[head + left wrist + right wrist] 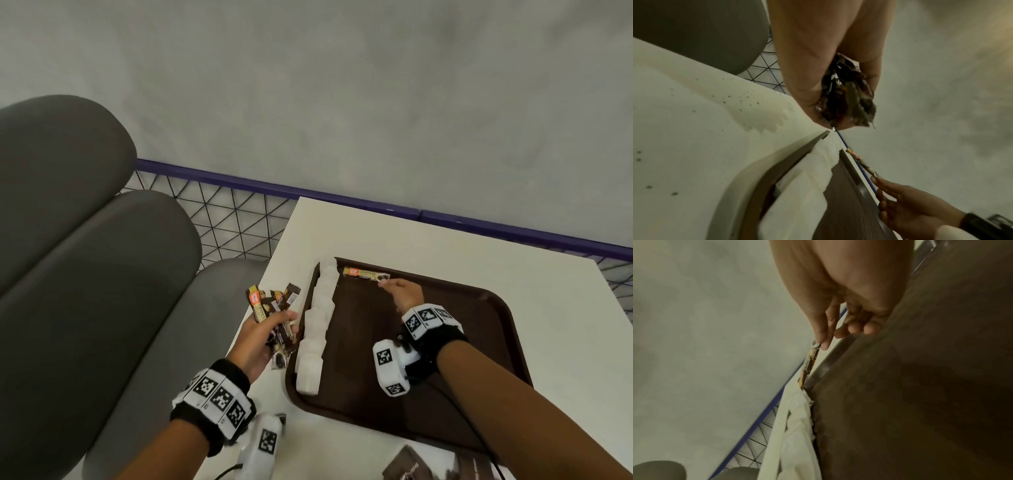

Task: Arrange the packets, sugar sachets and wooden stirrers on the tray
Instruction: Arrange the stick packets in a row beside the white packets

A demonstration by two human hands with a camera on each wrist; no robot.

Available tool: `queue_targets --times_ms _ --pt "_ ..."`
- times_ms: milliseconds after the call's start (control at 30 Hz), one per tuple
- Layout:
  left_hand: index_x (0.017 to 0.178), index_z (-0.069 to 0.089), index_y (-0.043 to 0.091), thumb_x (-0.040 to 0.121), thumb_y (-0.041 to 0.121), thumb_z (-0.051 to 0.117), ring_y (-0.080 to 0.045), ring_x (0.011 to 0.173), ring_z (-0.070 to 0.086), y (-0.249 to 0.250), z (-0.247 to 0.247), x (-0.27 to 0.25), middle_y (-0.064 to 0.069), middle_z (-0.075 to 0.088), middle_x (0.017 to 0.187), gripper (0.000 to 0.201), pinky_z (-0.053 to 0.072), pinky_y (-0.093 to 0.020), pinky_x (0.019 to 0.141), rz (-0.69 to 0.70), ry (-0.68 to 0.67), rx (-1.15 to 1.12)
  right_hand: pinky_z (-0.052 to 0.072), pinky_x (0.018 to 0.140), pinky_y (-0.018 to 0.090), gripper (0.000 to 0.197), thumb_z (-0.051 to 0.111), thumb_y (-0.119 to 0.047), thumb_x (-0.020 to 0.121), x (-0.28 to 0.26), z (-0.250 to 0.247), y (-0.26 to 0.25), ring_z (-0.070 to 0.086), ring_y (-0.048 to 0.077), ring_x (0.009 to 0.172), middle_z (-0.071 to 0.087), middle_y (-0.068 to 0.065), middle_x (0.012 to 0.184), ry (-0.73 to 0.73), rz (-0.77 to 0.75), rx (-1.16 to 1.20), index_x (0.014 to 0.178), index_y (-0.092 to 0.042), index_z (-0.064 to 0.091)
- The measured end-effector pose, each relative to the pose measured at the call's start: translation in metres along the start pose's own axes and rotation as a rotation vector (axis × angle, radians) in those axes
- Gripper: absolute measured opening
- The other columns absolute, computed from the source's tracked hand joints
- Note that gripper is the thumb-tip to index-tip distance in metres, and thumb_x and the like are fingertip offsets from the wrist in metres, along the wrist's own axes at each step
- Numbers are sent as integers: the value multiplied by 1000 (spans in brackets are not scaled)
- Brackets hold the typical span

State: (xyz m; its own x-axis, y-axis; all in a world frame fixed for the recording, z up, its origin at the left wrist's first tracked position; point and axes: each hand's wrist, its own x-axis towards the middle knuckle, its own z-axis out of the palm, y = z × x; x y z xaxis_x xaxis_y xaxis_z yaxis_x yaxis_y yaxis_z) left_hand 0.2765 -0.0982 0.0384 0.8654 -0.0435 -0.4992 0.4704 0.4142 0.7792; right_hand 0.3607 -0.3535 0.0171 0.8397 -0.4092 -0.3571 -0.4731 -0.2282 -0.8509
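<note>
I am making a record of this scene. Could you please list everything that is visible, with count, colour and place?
tray: one, dark brown, on the table
table: one, white, beside the bench
white sachets: one overlapping row, count unclear, along the tray's left edge
single packet: one, gold and black, at the tray's far edge
bundle of packets: several, gold and black, in the left hand
bench cushions: three, grey, left of the table
brown item: one, partly visible, table's near edge
left hand: grips the bundle
right hand: fingers pinch the single packet's end
</note>
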Motion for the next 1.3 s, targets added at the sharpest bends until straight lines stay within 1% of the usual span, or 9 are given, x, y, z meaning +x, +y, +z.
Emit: queue_targets --times_ms 100,333,533,733,867,967,1067,1200,1300 --pt "109 60 7 85 5 60 -20 78 69 0 -10 3 -12 71 96 24 58 -33 66 -8 -6 -65 38 77 23 21 64 -15 84 16 13 3 61 29 99 68 18 105 -3 48 -52 99 -1 69" --pt "118 57 4 87 2 56 -23 81 70 1 -19 4 -15 71 102 31 59 -34 66 -26 -47 -122 44 84 30 28 62 -28 87 26 20 0 59 33 105 67 17 108 33 169 -202 101 -4 69" --pt "120 55 5 87 2 55 -24 87 67 -1 -16 6 -14 68 103 33 59 -32 64 -42 -37 -108 48 92 43 37 63 -36 85 36 23 11 58 36 102 68 15 93 56 161 -313 54 -18 56" --pt "116 56 3 86 1 57 -24 86 64 0 -16 7 -14 66 95 31 59 -33 64 -53 -23 -77 46 95 40 40 62 -47 82 37 23 9 54 36 110 64 17 112 79 145 -449 98 -12 71" --pt "113 59 1 87 -1 55 -22 79 69 -1 -15 6 -11 72 92 27 58 -31 62 -53 -31 -44 38 98 42 33 62 -38 84 21 20 4 45 33 117 55 13 118 170 24 -430 103 -11 61" --pt "113 60 -1 87 0 55 -21 78 68 -3 -13 2 -11 71 91 27 55 -29 61 -55 -44 -13 43 93 40 21 64 -29 83 -3 25 0 50 30 109 60 11 105 169 -200 -333 96 -13 59" --pt "108 63 1 87 -3 54 -21 77 69 -4 -8 -3 -13 72 93 24 55 -33 69 -50 -57 -2 45 82 35 8 64 -21 84 -34 37 -2 55 19 90 58 3 88 5 -361 -142 87 -17 58" --pt "112 62 0 86 -4 53 -23 83 67 -4 0 -13 -15 71 100 28 52 -40 85 -53 -113 4 39 74 18 20 57 -20 90 -83 45 -15 51 5 88 57 -8 95 -464 -322 -14 108 -13 61" --pt "115 60 3 87 -1 52 -25 89 65 -5 5 -19 -19 68 105 29 56 -34 72 -51 -132 40 39 70 15 35 57 -28 90 -103 48 -18 52 6 94 56 -6 105 -719 -215 -74 121 -14 55"
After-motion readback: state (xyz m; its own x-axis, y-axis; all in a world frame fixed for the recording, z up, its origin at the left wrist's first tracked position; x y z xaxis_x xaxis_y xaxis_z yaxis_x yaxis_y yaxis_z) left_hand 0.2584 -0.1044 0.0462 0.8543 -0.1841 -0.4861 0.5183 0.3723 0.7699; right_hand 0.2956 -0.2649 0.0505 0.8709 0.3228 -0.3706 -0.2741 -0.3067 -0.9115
